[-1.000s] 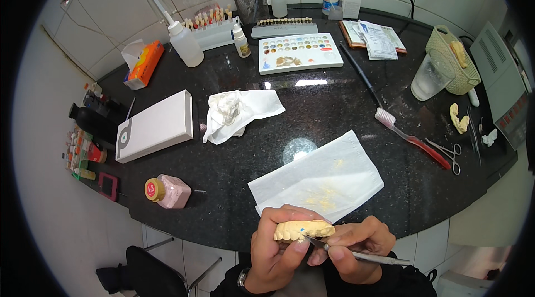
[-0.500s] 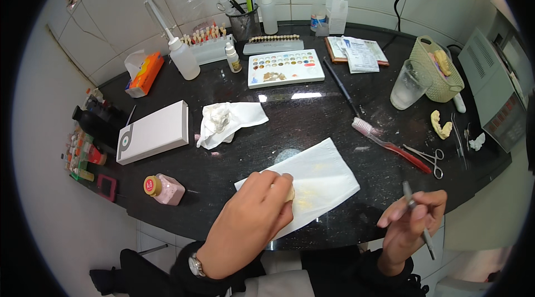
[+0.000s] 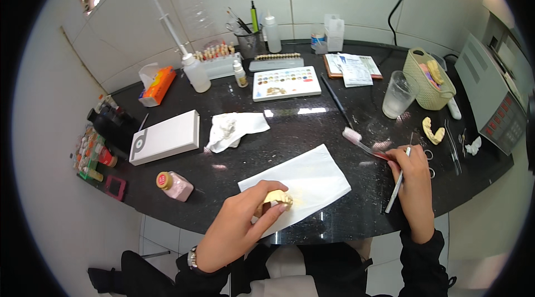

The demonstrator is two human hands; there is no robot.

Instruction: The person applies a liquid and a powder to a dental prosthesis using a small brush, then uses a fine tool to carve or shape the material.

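My left hand (image 3: 237, 216) is closed around a pale yellow dental cast (image 3: 278, 197), its row of teeth turned to the right. It is held over a white paper towel (image 3: 326, 174) with a faint yellowish dusting. In my right hand (image 3: 417, 185) a slim silver dental instrument (image 3: 395, 190) slants between the fingers. Those fingertips also reach the red handle of a toothbrush (image 3: 365, 147) lying on the dark counter; whether they grip it I cannot tell. Scissor-like forceps (image 3: 428, 155) lie partly hidden behind this hand.
Right: a horseshoe-shaped cast (image 3: 433, 131), tweezers (image 3: 452, 149), a cup (image 3: 399, 96) and a green basket (image 3: 428, 88). Left: a pink-filled jar (image 3: 177, 186), a white box (image 3: 165, 138) and a crumpled tissue (image 3: 237, 129). A color palette (image 3: 287, 83) sits farther back.
My right hand has moved forward from the counter's front edge to the toothbrush handle, still holding the instrument. My left hand has turned, showing more of the cast. The view has shifted slightly.
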